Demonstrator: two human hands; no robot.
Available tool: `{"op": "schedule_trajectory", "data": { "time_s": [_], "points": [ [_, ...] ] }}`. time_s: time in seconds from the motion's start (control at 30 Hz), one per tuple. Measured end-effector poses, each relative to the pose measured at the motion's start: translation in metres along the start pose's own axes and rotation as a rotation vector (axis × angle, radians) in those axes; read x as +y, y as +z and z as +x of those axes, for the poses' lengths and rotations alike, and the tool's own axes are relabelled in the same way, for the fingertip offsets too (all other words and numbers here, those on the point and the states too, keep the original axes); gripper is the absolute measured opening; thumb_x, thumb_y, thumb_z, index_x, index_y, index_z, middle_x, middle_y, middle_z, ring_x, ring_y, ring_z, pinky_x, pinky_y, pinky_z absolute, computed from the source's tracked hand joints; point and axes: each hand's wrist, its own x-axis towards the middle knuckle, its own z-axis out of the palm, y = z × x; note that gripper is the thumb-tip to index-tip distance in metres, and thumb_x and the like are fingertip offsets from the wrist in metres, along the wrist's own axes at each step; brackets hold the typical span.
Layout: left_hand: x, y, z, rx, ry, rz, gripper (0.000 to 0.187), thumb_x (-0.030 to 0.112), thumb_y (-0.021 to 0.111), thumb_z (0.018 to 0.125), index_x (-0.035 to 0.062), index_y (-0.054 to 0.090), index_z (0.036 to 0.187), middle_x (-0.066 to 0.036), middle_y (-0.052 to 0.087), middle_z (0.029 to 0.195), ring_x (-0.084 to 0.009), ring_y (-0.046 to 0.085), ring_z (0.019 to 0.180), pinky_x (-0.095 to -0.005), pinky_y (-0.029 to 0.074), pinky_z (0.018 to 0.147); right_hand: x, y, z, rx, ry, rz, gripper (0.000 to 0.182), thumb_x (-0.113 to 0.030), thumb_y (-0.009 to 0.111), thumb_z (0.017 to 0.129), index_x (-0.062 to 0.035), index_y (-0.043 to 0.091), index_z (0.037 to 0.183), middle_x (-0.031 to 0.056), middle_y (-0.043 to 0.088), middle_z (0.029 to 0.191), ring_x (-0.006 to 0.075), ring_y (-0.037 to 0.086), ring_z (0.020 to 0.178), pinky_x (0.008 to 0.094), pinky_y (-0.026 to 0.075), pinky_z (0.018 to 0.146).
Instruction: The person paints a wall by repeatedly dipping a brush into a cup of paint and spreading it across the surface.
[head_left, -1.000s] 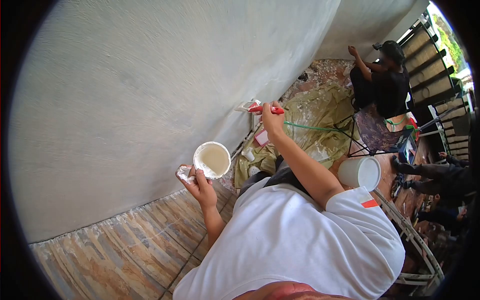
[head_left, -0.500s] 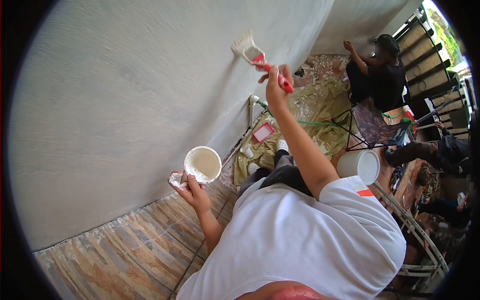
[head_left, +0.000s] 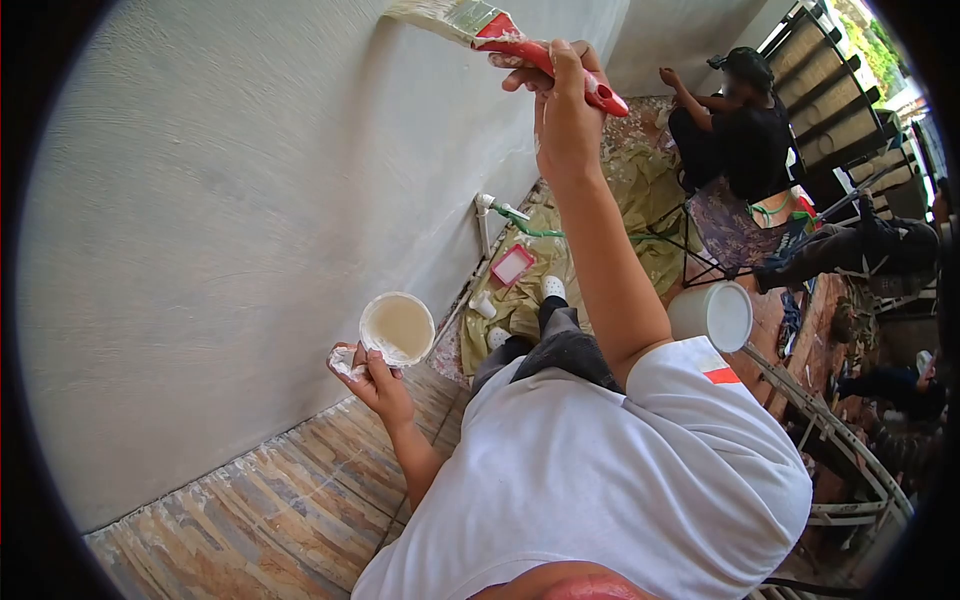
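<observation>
Left hand: closed on the tub, gripping near the rim, mouth facing the camera. Probably kept level so the pale stuff inside stays put. White gunk or a rag sits at the fingers (can't tell which).

Right hand: gripping the brush by its red handle, arm stretched out. Bristles are at the wall, seemingly touching, well apart from the tub. Handle lies across the fingers with its end poking out past the hand, likely for reach and wrist freedom. White smears on handle and ferrule.

Tub in one hand, brush in the other: I'd guess it saves bending to the floor.

Pink tray and small white cup lie on the sheet near the feet, by the wall. Sheet is spattered, so presumably there to catch drips. Green hose meets the white pipe at the wall. Bucket is beside the right elbow, within reach. Folding chair stands beyond, next to a seated person.

Labels: none readable on brush, tub or bucket. Sleeve has a red patch, no legible text.
</observation>
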Motion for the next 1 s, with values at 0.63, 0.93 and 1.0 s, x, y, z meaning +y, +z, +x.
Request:
{"op": "schedule_trajectory", "data": {
  "time_s": [0.63, 0.93, 1.0],
  "points": [
    [-0.021, 0.002, -0.003, 0.035, -0.024, 0.138, 0.035, 0.014, 0.047, 0.090, 0.0068, 0.039, 0.123, 0.000, 0.052, 0.090, -0.0041, 0.042, 0.064, -0.0164, 0.027, 0.047, 0.002, -0.001, -0.022, -0.020, 0.030, 0.226, 0.021, -0.023, 0.049, 0.094, -0.0060, 0.042, 0.084, 0.0163, 0.065, 0.079, 0.0168, 0.060, 0.062, 0.0270, 0.046, 0.066],
    [-0.035, 0.012, 0.000, -0.055, -0.056, 0.154, 0.047, 0.025, 0.046, 0.095, 0.0044, 0.035, 0.136, -0.006, 0.053, 0.112, -0.0104, 0.050, 0.084, -0.0211, 0.036, 0.064, 0.164, -0.128, -0.148, 0.211, 0.489, -0.434, 0.021, -0.017, 0.055, 0.090, -0.0065, 0.043, 0.075, 0.0034, 0.056, 0.064, 0.0099, 0.055, 0.052, 0.0260, 0.045, 0.046],
    [-0.025, 0.028, -0.003, -0.048, 0.088, 0.123, 0.035, 0.026, 0.052, 0.092, -0.0003, 0.049, 0.114, -0.015, 0.058, 0.088, -0.0223, 0.056, 0.071, -0.0325, 0.048, 0.060, 0.154, -0.135, -0.149, 0.234, 0.570, -0.562, 0.022, -0.018, 0.056, 0.088, -0.0068, 0.042, 0.074, 0.0047, 0.058, 0.063, 0.0113, 0.058, 0.053, 0.0263, 0.046, 0.046]
  ]
}}
